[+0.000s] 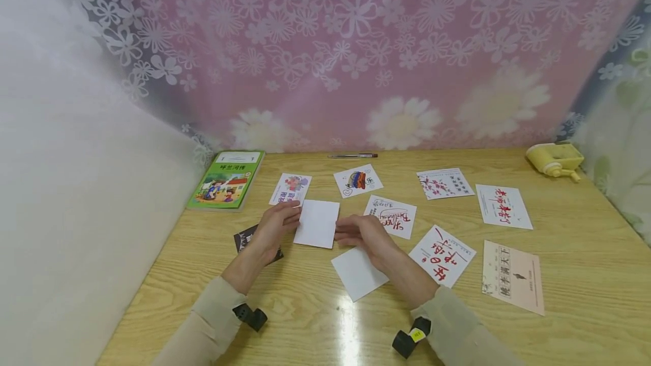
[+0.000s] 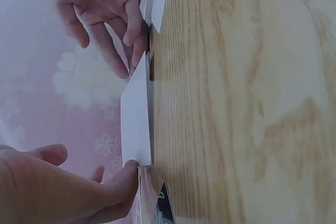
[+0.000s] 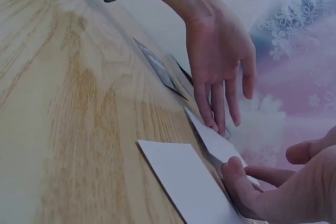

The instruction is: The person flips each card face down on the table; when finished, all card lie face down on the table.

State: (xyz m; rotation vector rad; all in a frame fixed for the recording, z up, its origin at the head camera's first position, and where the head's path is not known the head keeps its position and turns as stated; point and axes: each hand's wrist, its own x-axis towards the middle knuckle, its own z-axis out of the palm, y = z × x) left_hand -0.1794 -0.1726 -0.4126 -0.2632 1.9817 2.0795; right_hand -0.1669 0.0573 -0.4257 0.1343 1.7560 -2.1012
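Two tan sleeves (image 1: pixel 203 321) come in from the near side of the wood table (image 1: pixel 305 326), with a black box (image 1: pixel 249 316) on each wrist; a blank white card (image 1: pixel 316 223) is left of the table's middle, between the two hands; the left hand (image 1: pixel 270 234) has loose, nearly straight fingers, with tips touching the card's left side; the right hand (image 1: pixel 370 237) has softly bent fingers at the card's right side; both thumbs stick out away from it, so neither hand pinches it; a second white card (image 1: pixel 358 275) lies below the right hand, and a black card (image 1: pixel 245 238) below the left; a green book (image 1: pixel 224 182) sits by the far left corner, a pen (image 1: pixel 356 156) near the far edge, a yellow thing (image 1: pixel 554 158) with a handle by the far right corner, and a pink card (image 1: pixel 513 277) toward the right edge
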